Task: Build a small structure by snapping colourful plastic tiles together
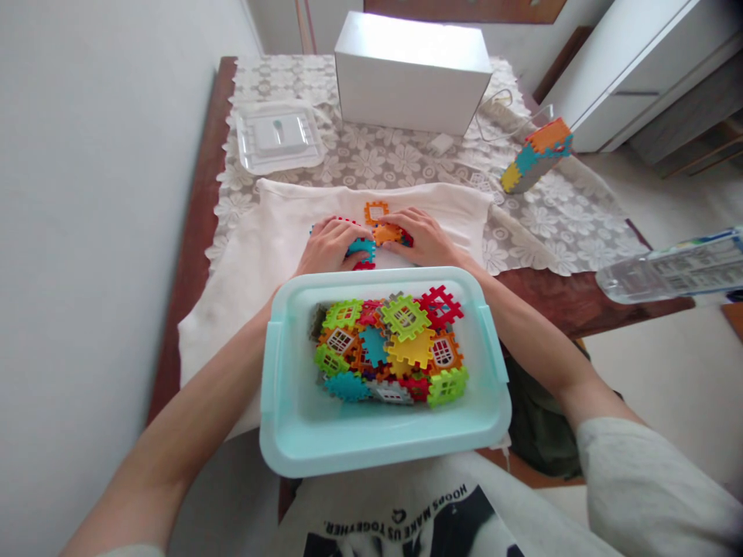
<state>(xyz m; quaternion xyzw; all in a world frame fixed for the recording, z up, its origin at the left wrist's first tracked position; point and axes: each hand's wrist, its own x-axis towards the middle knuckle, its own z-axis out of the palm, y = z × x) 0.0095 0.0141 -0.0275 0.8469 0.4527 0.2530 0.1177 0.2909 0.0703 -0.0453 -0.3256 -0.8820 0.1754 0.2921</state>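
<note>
On the white cloth beyond the tub, my left hand (330, 246) is closed over blue and red interlocking plastic tiles (361, 247); its fingers and palm cover much of them. Opposite it, my right hand (428, 237) grips an orange interlocking tile (387, 234), with a bit of red tile showing under the fingers. The orange and blue pieces meet or nearly meet between my hands; whether they are joined I cannot tell. Just behind them lies an orange window-frame tile (376, 213), flat on the cloth.
Close to my body stands a light teal tub (383, 437) holding many coloured tiles. A clear plastic lid (280, 138) lies at back left, beside a white box (411, 77). At right are a built tile block (535, 157) and a plastic bottle (667, 272) near the table edge.
</note>
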